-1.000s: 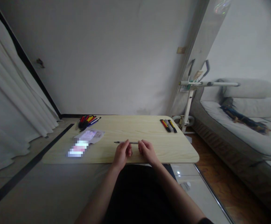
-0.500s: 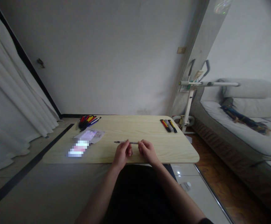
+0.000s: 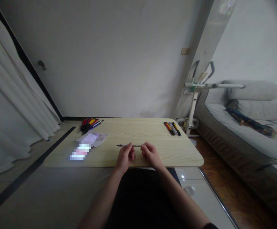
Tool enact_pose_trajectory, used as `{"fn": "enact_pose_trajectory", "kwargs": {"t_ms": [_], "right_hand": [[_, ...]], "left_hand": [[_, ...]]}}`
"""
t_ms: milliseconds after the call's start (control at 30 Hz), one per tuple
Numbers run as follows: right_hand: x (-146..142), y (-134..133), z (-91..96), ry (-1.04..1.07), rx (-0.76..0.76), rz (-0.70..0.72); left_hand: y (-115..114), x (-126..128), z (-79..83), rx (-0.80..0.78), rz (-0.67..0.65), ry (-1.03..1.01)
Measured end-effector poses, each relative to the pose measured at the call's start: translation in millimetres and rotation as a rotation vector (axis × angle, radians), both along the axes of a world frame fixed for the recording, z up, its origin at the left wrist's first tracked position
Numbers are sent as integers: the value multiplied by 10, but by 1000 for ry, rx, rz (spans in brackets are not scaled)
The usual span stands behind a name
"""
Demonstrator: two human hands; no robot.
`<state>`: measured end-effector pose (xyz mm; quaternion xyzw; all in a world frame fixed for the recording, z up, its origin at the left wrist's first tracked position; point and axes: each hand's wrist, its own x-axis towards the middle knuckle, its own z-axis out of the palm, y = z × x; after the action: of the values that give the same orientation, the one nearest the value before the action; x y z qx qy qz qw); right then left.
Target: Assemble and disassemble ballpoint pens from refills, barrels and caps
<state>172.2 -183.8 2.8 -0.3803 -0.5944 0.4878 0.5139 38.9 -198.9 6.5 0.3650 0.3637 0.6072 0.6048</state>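
Note:
A thin dark pen [image 3: 122,145] is held level just above the near middle of a light wooden table [image 3: 181,156]. My left hand [image 3: 125,156] pinches the pen near its middle, fingers curled. My right hand [image 3: 150,154] is closed around the pen's right end. The pen's tip sticks out to the left of my left hand. Both hands sit close together near the table's front edge.
A heap of coloured pens [image 3: 89,123] lies at the table's far left corner, with papers [image 3: 93,138] just in front of it. A few pens [image 3: 172,128] lie at the far right. A sofa [image 3: 248,127] and a white exercise machine [image 3: 195,95] stand to the right.

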Motion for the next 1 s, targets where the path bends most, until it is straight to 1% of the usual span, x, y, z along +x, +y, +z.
{"fn": "enact_pose_trajectory", "kwargs": {"t_ms": [400, 667, 1000], "right_hand": [[-1, -2, -2, -51, 36, -74], [2, -20, 34, -64, 46, -57], [0, -14, 20, -31, 22, -44]], "left_hand": [[6, -5, -12, -8, 9, -25], [-4, 3, 8, -5, 9, -23], [2, 0, -3, 12, 1, -17]]}}
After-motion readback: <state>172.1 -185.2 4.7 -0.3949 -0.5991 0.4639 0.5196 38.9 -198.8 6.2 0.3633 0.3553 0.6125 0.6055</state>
